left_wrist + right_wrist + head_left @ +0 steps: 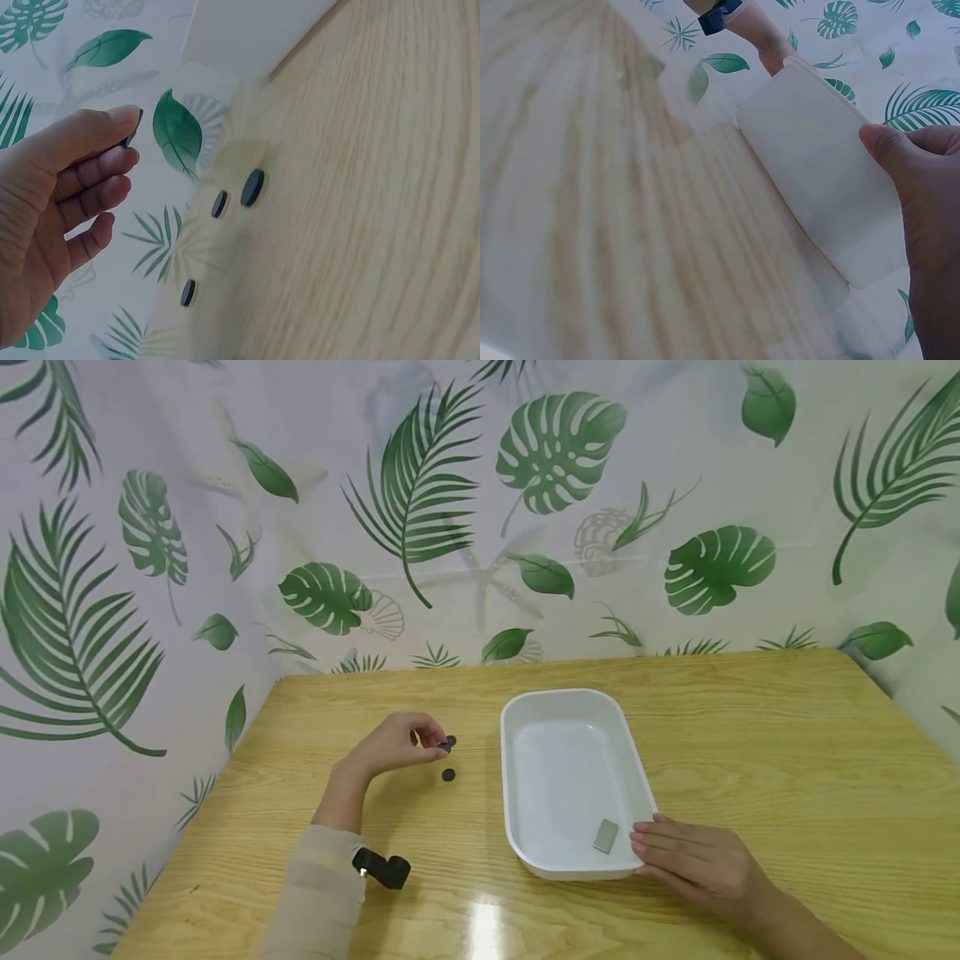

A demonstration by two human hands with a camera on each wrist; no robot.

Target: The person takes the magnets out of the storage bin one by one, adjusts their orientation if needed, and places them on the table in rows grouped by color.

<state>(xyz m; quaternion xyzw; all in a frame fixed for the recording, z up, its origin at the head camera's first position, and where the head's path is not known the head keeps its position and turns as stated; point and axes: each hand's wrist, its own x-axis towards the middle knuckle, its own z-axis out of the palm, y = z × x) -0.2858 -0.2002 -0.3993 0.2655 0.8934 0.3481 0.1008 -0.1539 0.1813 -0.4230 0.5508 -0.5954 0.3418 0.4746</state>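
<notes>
My left hand [397, 745] pinches a small black disc [133, 129] between thumb and forefinger, just above the table. Two more black discs show near it in the head view: one disc [448, 774] in front of the fingertips, another [452, 741] right behind them. The left wrist view has three discs lying on the wood, among them a larger-looking disc [253, 187]. To the right stands a white rectangular basin [510, 777] with a flat grey rectangular piece [606, 836] inside. At its near right corner my right hand [701, 860] holds the rim, thumb [885, 142] against the edge.
A light wooden table [787, 760] carries everything. Behind it and on the left hangs a white cloth [465, 635] with green leaf prints. A black strap with a camera [384, 868] sits on the left wrist.
</notes>
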